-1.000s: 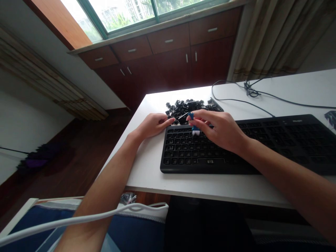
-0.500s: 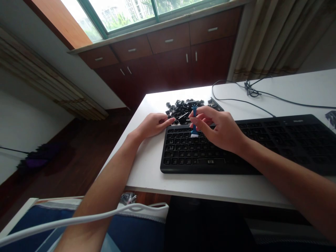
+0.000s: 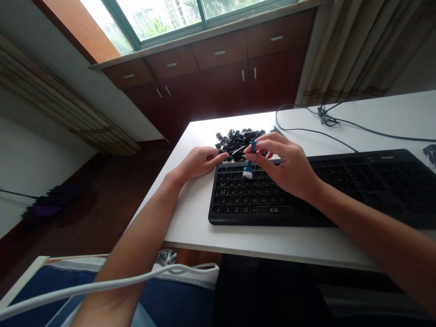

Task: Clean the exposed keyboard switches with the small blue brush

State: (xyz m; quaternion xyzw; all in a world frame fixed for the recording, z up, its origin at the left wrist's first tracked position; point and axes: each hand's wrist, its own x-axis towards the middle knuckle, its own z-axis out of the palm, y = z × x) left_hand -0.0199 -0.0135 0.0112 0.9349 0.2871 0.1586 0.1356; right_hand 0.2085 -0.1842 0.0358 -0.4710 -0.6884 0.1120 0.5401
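My right hand [image 3: 289, 161] pinches a small blue brush [image 3: 250, 165] between thumb and fingertips. The brush's white bristles point down over the upper left keys area of a black keyboard [image 3: 252, 220]. Its keycaps are off in the visible left part, and square sockets show. My left hand [image 3: 199, 161] lies on the table by the keyboard's top left corner, thumb stretched out beside the edge and fingers loosely bent. I see nothing in it. Behind the keyboard is a heap of loose black keycaps [image 3: 235, 143], partly hidden by my right hand.
A black cable [image 3: 329, 119] lies bundled on the white table [image 3: 190, 227] at the back right. A dark item in clear plastic [image 3: 429, 154] sits at the right edge. In front of the table, a white cord [image 3: 136, 278] crosses over blue fabric [image 3: 180, 304].
The brush has shifted slightly left, and its bristle end now tilts to the left. My right hand has moved a little with it. My left hand stays in place.
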